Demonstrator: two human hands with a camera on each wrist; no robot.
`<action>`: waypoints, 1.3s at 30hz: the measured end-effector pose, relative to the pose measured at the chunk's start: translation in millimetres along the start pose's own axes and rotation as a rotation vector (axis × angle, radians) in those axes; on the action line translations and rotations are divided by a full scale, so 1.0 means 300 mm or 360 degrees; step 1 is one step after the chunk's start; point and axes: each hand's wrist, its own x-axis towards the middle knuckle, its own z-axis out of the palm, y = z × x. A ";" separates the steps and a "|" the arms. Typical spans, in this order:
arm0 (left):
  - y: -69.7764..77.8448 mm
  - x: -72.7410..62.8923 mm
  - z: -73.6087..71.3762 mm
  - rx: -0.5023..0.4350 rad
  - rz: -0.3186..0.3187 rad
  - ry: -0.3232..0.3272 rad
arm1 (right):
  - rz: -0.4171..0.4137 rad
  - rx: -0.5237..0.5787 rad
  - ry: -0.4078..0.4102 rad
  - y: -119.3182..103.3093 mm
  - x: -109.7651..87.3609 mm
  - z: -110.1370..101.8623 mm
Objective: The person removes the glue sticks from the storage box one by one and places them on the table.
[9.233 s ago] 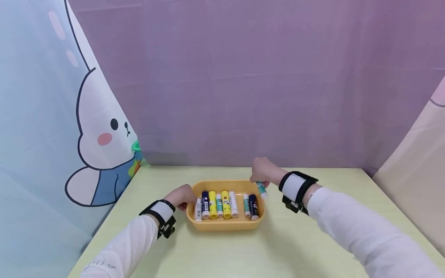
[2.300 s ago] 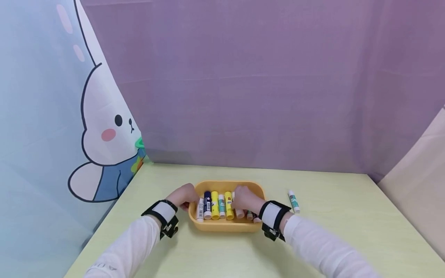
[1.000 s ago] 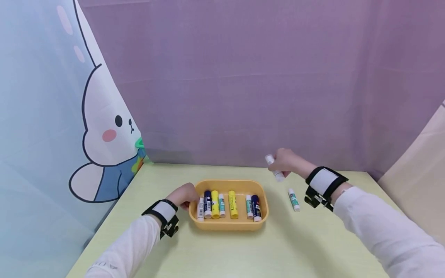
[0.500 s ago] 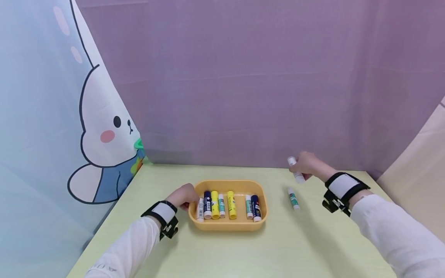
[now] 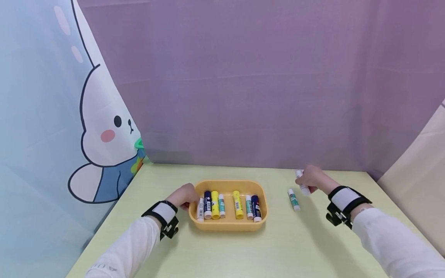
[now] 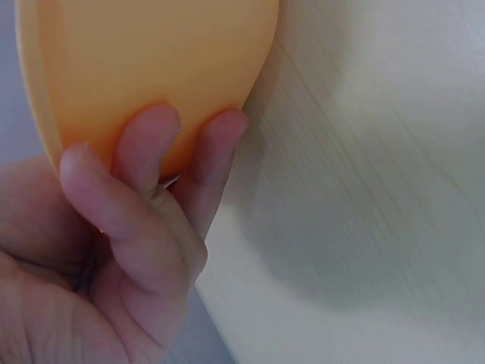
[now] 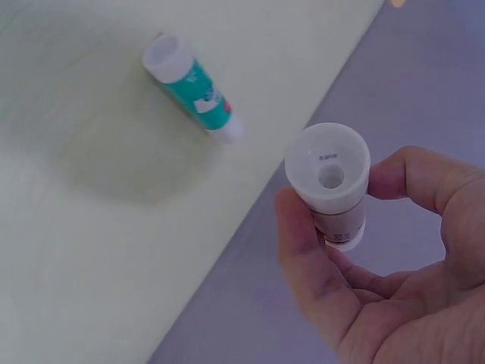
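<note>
My left hand (image 5: 185, 195) holds the left end of a yellow-orange plastic tray (image 5: 229, 227); in the left wrist view its fingers press the outer wall (image 6: 174, 61). Between the thumb and fingers of my right hand (image 5: 314, 178), a white glue stick (image 5: 303, 186) is pinched above the back right of the table. The right wrist view shows the hollow white base of that glue stick (image 7: 328, 163). A teal-and-white glue stick (image 5: 293, 199) lies on the table just in front of it. Inside the tray are several more, including navy (image 5: 207, 204), yellow (image 5: 238, 204) and teal (image 5: 249, 206) glue sticks.
The pale wooden table (image 5: 222, 255) ends at the back against a purple curtain (image 5: 243, 85). On the left hangs a blue cloth (image 5: 34, 127) with a cartoon rabbit, and a light cloth (image 5: 417, 173) hangs on the right.
The teal glue stick went from my right hand onto the table. My right hand took the white one from the tray, carried it right, then lowered it. A yellow one in the tray shifted right.
</note>
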 end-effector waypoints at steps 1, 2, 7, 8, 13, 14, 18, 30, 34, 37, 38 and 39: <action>0.000 0.000 0.001 0.0001 0.0003 0.0002 | 0.0015 0.0009 -0.0009 0.010 0.004 0.008; 0.000 0.000 0.002 0.0000 0.0002 0.0004 | 0.0028 0.0011 -0.0018 0.019 0.006 0.016; 0.002 -0.005 0.005 0.0004 0.0009 0.0004 | 0.0074 0.0011 -0.0061 0.055 0.009 0.046; 0.002 -0.005 0.005 0.0004 0.0009 0.0004 | 0.0076 0.0005 -0.0068 0.060 0.008 0.051; 0.005 -0.003 0.005 0.0009 0.0010 0.0008 | 0.0091 0.0012 -0.0091 0.078 0.003 0.075; 0.006 -0.003 0.004 0.0009 0.0008 0.0009 | 0.0094 0.0010 -0.0093 0.081 0.003 0.079; 0.011 -0.009 0.002 -0.0003 -0.0002 0.0007 | 0.0118 0.0007 -0.0115 0.093 0.005 0.094; 0.009 -0.004 0.008 -0.0016 -0.0001 0.0011 | 0.0155 -0.0017 -0.0144 0.121 -0.006 0.142; 0.007 -0.006 0.008 -0.0012 0.0030 0.0012 | 0.0162 -0.0027 -0.0154 0.125 -0.007 0.154; 0.005 -0.008 0.005 -0.0015 0.0041 0.0015 | 0.0163 -0.0034 -0.0156 0.127 -0.009 0.159; 0.004 -0.008 0.005 -0.0015 0.0040 0.0016 | 0.0154 -0.0038 -0.0151 0.127 -0.009 0.160; 0.003 -0.007 0.005 -0.0014 0.0039 0.0017 | 0.0147 -0.0036 -0.0145 0.128 -0.009 0.161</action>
